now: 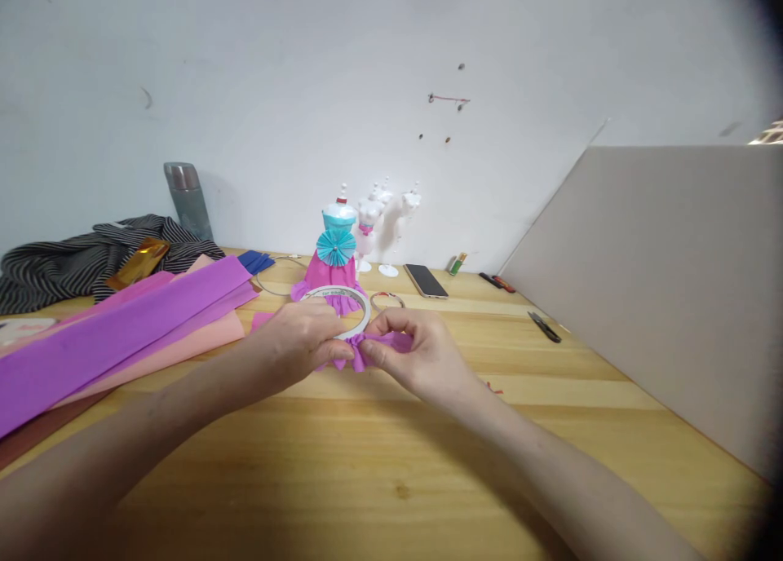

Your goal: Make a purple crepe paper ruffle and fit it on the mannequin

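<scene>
The left hand [306,333] gripped the tape roll [364,318], its thumb at the gathers of a purple strip [357,355], while the right hand [422,353] pinched that strip between thumb and fingers. The strip hung above the table [391,463], mid-scene, on the near side of the dressed mannequin [335,249]. Good pleating probably called for small, even folds, each pressed firmly, with a light pull lest the thin material tear. Lettering on the roll's inner face seemed to read "far eagle"; the small green bottle [457,263], far right, was too small to read.
</scene>
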`<action>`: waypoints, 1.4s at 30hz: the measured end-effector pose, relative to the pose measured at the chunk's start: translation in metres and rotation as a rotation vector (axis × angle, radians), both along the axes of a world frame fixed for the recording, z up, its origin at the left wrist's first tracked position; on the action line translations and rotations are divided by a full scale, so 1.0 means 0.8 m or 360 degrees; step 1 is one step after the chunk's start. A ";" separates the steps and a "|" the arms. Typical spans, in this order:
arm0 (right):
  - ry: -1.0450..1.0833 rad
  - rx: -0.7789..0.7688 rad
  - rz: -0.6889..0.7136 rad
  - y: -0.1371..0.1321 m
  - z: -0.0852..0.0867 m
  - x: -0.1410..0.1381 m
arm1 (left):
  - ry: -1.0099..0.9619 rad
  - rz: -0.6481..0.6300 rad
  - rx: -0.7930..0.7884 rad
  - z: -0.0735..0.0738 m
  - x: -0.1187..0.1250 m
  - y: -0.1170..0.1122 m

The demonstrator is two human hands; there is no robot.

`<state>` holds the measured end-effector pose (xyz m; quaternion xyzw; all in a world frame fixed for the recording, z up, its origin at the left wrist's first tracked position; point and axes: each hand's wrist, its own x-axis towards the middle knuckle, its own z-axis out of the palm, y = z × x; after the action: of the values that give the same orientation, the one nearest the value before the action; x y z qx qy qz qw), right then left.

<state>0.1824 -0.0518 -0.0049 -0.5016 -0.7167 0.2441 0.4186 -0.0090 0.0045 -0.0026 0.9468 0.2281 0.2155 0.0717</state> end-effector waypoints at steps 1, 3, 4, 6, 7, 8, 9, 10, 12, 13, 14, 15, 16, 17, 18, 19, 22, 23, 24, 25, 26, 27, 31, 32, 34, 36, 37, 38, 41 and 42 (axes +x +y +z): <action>-0.0002 -0.0001 0.0004 -0.001 0.000 -0.001 | -0.0010 -0.0019 0.0032 -0.001 0.001 0.000; 0.0002 0.0004 -0.0001 -0.003 -0.001 -0.002 | -0.0039 -0.0073 0.0089 -0.005 0.003 0.000; 0.0001 0.0021 -0.0016 -0.003 -0.002 -0.002 | -0.0061 -0.0096 0.0116 -0.007 0.004 0.000; -0.0004 0.0073 -0.0042 -0.004 -0.004 -0.002 | -0.0103 -0.0097 0.0159 -0.010 0.006 0.000; -0.0007 0.0093 -0.0042 -0.004 -0.005 -0.002 | -0.0112 -0.0081 0.0167 -0.011 0.006 0.000; -0.0008 0.0104 -0.0034 -0.004 -0.006 -0.002 | -0.0104 -0.0072 0.0156 -0.011 0.006 0.000; -0.0005 0.0109 -0.0022 -0.005 -0.007 -0.002 | -0.0087 -0.0064 0.0129 -0.010 0.006 -0.001; 0.0002 0.0114 -0.0010 -0.005 -0.007 -0.003 | -0.0062 -0.0059 0.0087 -0.009 0.005 -0.001; 0.0021 0.0118 0.0003 -0.005 -0.007 -0.004 | -0.0022 -0.0047 -0.0009 -0.005 0.004 -0.002; 0.0035 0.0114 0.0010 -0.005 -0.006 -0.004 | -0.0014 -0.0037 -0.0057 -0.003 0.003 -0.002; 0.0050 0.0101 0.0014 -0.005 -0.006 -0.004 | -0.0018 -0.0025 -0.0101 -0.001 0.003 -0.002; 0.0064 0.0076 0.0017 -0.004 -0.006 -0.004 | -0.0024 -0.0020 -0.0149 0.000 0.002 -0.001; 0.0080 0.0041 0.0013 -0.003 -0.006 -0.003 | -0.0035 -0.0026 -0.0209 0.002 0.002 -0.001; 0.0098 -0.0001 0.0005 -0.002 -0.006 -0.002 | -0.0059 -0.0044 -0.0277 0.002 0.001 0.000; 0.0116 -0.0044 -0.0008 -0.001 -0.006 -0.001 | -0.0093 -0.0069 -0.0346 0.003 0.001 0.000; 0.0130 -0.0078 -0.0022 0.000 -0.007 0.000 | -0.0135 -0.0099 -0.0411 0.003 0.001 0.001; 0.0120 -0.0088 -0.0070 0.002 -0.008 0.002 | -0.0249 -0.0135 -0.0577 0.000 0.000 0.003; 0.0095 -0.0066 -0.0085 0.002 -0.008 0.001 | -0.0272 -0.0124 -0.0626 -0.001 -0.001 0.004; 0.0063 -0.0036 -0.0104 0.001 -0.008 0.001 | -0.0288 -0.0108 -0.0679 -0.002 -0.001 0.005; 0.0032 -0.0006 -0.0123 0.000 -0.007 0.000 | -0.0303 -0.0092 -0.0729 -0.003 0.000 0.005; 0.0005 0.0019 -0.0137 -0.001 -0.006 0.000 | -0.0316 -0.0081 -0.0770 -0.004 0.000 0.006; -0.0014 0.0037 -0.0145 -0.001 -0.005 -0.001 | -0.0320 -0.0077 -0.0804 -0.004 0.000 0.007; 0.0031 -0.0015 -0.0124 -0.001 -0.003 -0.001 | -0.0251 -0.0100 -0.0874 -0.002 0.000 0.009; 0.0062 -0.0050 -0.0108 0.000 -0.003 -0.001 | -0.0227 -0.0114 -0.0882 0.000 0.000 0.009; 0.0125 -0.0111 -0.0077 0.002 -0.004 -0.001 | -0.0212 -0.0095 -0.0882 0.002 0.000 0.009; 0.0171 -0.0169 -0.0049 0.005 -0.004 0.000 | -0.0211 -0.0037 -0.0874 0.003 -0.001 0.008; 0.0186 -0.0193 -0.0040 0.007 -0.005 0.001 | -0.0210 -0.0009 -0.0871 0.004 -0.001 0.007; 0.0193 -0.0213 -0.0038 0.008 -0.005 0.001 | -0.0203 0.0011 -0.0871 0.003 -0.001 0.007; 0.0174 -0.0255 -0.0045 0.010 -0.006 0.003 | -0.0180 0.0008 -0.0868 0.002 -0.001 0.007; 0.0164 -0.0258 -0.0046 0.010 -0.005 0.003 | -0.0183 0.0013 -0.0868 0.002 -0.001 0.008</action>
<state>0.1848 -0.0441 -0.0090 -0.5308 -0.6648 0.3206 0.4165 -0.0100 0.0105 -0.0013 0.8778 0.2769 0.1999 0.3358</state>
